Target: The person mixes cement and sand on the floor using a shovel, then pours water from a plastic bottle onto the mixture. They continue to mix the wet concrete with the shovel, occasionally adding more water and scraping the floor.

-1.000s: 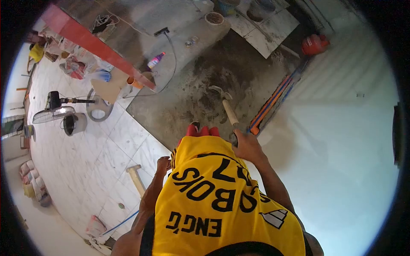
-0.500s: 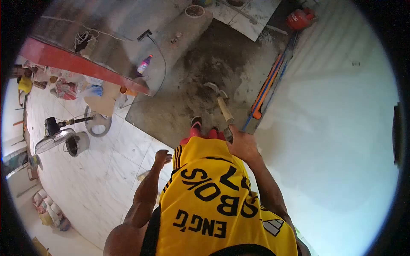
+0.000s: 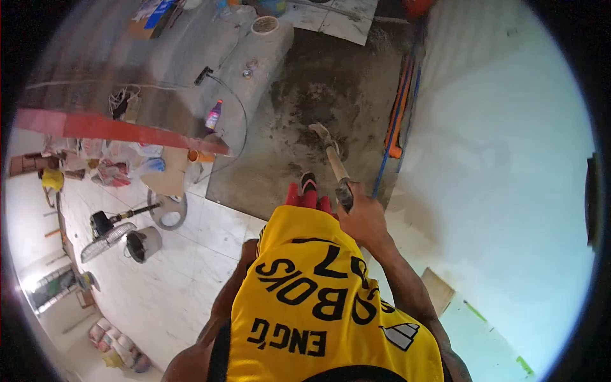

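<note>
My right hand (image 3: pixel 364 219) is wrapped round the dark grip of a long-handled tool (image 3: pixel 336 164). The tool's pale metal head points forward over the dark, patchy cement floor (image 3: pixel 286 127). At the left side of the yellow jersey (image 3: pixel 318 280) is my left hand (image 3: pixel 250 249), partly hidden by the cloth, its fingers not clearly visible. One dark shoe (image 3: pixel 308 181) shows beyond the jersey, close to the tool's handle.
A purple bottle (image 3: pixel 214 116) stands on the grey ledge, near a cable. To the left are a fan (image 3: pixel 108 235), a bucket (image 3: pixel 144 244) and bags (image 3: pixel 114 172) on white tiles. Orange and blue pipes (image 3: pixel 398 121) run along the right wall.
The view has shifted and turned slightly. The tool's head has swung round, and its dark grip now shows in my right hand. My left hand has drawn in against the jersey.
</note>
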Tool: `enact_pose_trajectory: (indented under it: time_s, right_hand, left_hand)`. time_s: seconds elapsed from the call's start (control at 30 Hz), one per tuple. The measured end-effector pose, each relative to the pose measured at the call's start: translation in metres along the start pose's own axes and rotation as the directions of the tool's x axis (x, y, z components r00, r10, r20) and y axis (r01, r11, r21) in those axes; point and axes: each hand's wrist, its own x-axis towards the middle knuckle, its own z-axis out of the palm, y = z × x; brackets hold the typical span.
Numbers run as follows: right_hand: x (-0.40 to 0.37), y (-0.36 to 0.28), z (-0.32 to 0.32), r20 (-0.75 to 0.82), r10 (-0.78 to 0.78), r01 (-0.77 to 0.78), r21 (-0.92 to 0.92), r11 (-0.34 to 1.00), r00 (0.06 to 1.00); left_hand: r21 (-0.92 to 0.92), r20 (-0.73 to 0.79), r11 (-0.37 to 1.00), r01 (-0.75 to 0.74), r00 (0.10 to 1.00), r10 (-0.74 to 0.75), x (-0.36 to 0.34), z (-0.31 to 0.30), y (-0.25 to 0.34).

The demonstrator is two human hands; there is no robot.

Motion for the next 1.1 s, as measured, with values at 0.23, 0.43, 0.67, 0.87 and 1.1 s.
enact_pose_trajectory:
  time_s: [0.23,0.43,0.67,0.87,1.1]
  right_hand:
    - [-0.006,-0.018,-0.012,-0.046,0.176,-0.159,0.257,0.953,0.983]
    - [0.000,-0.032,0.032,-0.237,0.361,-0.264,0.359,0.895,0.902]
    - [0.036,-0.131,-0.002,-0.281,0.553,-0.109,0.815,0.569,0.784]
    - [0.120,-0.135,0.054,-0.536,0.639,-0.204,0.657,0.726,0.552]
    - [0.114,-0.239,-0.015,-0.130,0.831,-0.095,0.972,0.214,0.540]
  left_hand:
    - [-0.478,0.175,0.801,0.360,0.933,-0.315,-0.023,-0.053,0.018]
    - [-0.757,0.399,0.325,0.566,0.796,-0.455,0.041,-0.130,0.001]
    - [0.458,0.152,0.838,-0.295,0.955,0.253,0.234,-0.080,-0.225]
    - [-0.759,0.421,0.376,0.531,0.842,-0.338,0.304,-0.145,-0.223]
    - [-0.533,0.482,0.518,0.670,0.743,-0.465,0.290,-0.233,-0.171]
